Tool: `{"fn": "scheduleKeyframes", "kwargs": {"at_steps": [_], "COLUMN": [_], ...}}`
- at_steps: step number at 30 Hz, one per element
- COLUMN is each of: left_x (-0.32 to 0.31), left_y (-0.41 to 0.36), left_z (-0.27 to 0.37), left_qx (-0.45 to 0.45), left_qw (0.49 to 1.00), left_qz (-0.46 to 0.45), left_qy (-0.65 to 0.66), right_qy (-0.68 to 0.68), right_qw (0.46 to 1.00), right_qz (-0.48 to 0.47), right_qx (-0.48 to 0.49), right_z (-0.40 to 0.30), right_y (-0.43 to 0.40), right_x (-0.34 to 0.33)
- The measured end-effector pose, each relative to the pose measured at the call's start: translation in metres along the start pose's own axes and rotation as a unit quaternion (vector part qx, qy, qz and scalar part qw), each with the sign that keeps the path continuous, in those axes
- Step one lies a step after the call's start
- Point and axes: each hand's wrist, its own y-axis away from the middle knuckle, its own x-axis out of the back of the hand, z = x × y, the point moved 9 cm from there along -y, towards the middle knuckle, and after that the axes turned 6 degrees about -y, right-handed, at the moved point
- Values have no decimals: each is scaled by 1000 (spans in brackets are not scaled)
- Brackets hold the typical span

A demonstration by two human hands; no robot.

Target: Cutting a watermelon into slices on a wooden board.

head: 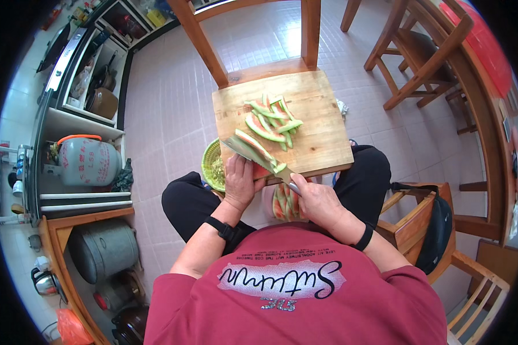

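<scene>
A wooden cutting board rests on a wooden chair before me. My right hand is closed on the handle of a wide-bladed kitchen knife. My left hand presses down at the board's near left edge, beside the blade, over a piece with red watermelon flesh that it partly hides. One cut strip of rind lies along the blade's far side. Beyond it, a loose pile of green and pink watermelon rind strips lies mid-board. More rind pieces sit in a container below the near edge.
A green basket with pale shreds stands at the board's left, by my knee. The chair's back rises beyond the board. Open shelves with a gas cylinder are at left; a wooden stool with a black bag is at right.
</scene>
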Motion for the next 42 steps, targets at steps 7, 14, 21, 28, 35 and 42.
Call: {"fn": "scheduleKeyframes", "kwargs": {"at_steps": [7, 14, 21, 28, 35, 42], "left_x": [-2, 2, 1, -7, -2, -2], "left_y": [2, -2, -6, 1, 2, 5], "left_z": [-1, 1, 2, -3, 1, -5], "left_qx": [4, -3, -5, 7, 7, 7], "left_qw": [1000, 999, 1000, 1000, 1000, 999], "left_qz": [8, 26, 15, 2, -9, -1], "left_qy": [18, 22, 7, -6, 7, 35], "right_qy": [31, 53, 27, -36, -18, -7], "right_qw": [999, 998, 998, 999, 999, 1000], "right_qz": [-19, -23, 38, -20, -46, 3], "right_qx": [0, -23, 29, 16, -19, 5], "right_z": [-10, -21, -33, -11, -7, -9], "right_y": [-15, -39, -83, -83, -55, -22], "right_x": [-1, 0, -4, 2, 18, 30]}}
